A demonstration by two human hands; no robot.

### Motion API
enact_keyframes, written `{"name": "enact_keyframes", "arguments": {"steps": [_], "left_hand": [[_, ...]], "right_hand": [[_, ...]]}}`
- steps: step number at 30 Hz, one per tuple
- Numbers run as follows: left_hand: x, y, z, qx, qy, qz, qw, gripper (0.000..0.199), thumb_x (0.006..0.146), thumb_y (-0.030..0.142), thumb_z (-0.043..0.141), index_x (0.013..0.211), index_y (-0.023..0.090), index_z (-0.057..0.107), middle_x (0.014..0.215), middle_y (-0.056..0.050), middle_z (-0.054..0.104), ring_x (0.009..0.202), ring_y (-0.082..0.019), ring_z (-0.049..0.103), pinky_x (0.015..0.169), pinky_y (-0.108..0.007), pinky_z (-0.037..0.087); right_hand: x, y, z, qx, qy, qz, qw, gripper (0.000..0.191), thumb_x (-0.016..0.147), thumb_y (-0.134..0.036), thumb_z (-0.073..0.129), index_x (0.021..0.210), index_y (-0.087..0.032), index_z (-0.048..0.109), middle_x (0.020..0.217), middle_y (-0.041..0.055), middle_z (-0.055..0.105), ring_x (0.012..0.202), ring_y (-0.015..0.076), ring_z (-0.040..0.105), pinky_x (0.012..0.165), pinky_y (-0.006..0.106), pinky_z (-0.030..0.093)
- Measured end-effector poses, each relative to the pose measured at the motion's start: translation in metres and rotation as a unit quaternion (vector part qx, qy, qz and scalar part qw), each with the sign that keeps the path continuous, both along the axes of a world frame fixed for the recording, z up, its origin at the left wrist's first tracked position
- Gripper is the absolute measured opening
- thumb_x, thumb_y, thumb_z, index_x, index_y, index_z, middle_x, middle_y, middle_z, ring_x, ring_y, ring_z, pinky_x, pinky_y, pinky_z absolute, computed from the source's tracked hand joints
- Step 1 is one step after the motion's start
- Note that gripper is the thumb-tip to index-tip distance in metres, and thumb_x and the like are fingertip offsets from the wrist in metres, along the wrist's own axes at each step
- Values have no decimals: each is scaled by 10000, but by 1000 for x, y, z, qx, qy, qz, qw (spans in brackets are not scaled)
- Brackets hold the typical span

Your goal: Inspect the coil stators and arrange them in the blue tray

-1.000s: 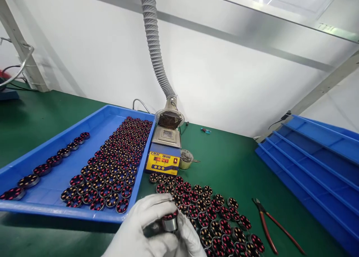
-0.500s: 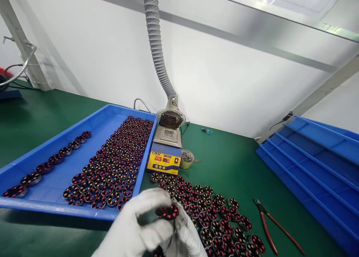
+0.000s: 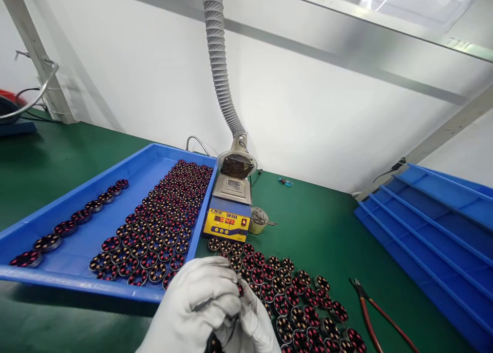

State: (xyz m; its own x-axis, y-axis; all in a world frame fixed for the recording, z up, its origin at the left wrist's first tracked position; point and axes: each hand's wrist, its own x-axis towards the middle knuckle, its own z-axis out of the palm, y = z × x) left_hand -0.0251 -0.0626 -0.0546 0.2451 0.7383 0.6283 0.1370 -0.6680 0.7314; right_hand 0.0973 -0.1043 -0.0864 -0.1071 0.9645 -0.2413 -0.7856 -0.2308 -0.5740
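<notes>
My left hand (image 3: 196,301), in a white glove, is closed with its fingers curled over a small round black part (image 3: 241,290) with red dots. Only a sliver of that part shows between the hands. My right hand (image 3: 256,319), also gloved in white, presses against it from the other side with fingers closed. Below the left fingers a second dark piece (image 3: 214,344) is partly visible; whether it is held cannot be made out. Just right of my hands lie many similar round parts (image 3: 280,305) with red or yellow dots, on the green table.
A blue tray (image 3: 69,191) at left holds rows of the same parts. Behind my hands stand a yellow-fronted solder pot (image 3: 227,222) under a grey hose (image 3: 217,55), and a small cup (image 3: 257,222). Red-handled cutters (image 3: 370,312) and stacked blue trays (image 3: 427,240) are at right.
The left fingers, apart before, have closed over the round part and hide most of it. Both hands have come closer together. The view has shifted slightly.
</notes>
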Motion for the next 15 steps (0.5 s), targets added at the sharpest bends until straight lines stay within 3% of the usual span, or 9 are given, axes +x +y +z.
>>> {"name": "enact_keyframes", "arguments": {"steps": [2,6,10,15], "left_hand": [[-4,2,2,16,-16,21,1000,135,801,373,600,749,293,696,780,39,741,830,-138,679,791,-179,526],[-14,3,-2,-50,-51,72,995,110,772,246,639,840,313,694,922,43,737,883,-135,680,807,-170,526],[-10,-3,-8,16,84,1,996,531,655,281,764,1150,304,575,1149,-25,665,1029,-177,629,891,-214,496],[-5,-1,-4,73,81,-33,994,305,783,363,653,1076,303,593,1043,-20,699,971,-157,646,862,-220,517]], "right_hand": [[1,-1,-1,0,5,7,1000,375,629,-341,776,944,-177,658,818,58,708,691,175,667,610,311,541],[8,-7,0,11,10,5,1000,379,680,-397,732,990,-194,652,895,67,719,750,195,675,664,351,541],[11,-12,3,22,2,-4,1000,279,781,-376,653,994,-197,640,1005,50,684,910,189,639,814,376,515],[13,-13,4,25,-9,5,1000,301,876,-338,537,1115,-155,551,1114,71,595,940,197,605,791,404,516]]}}
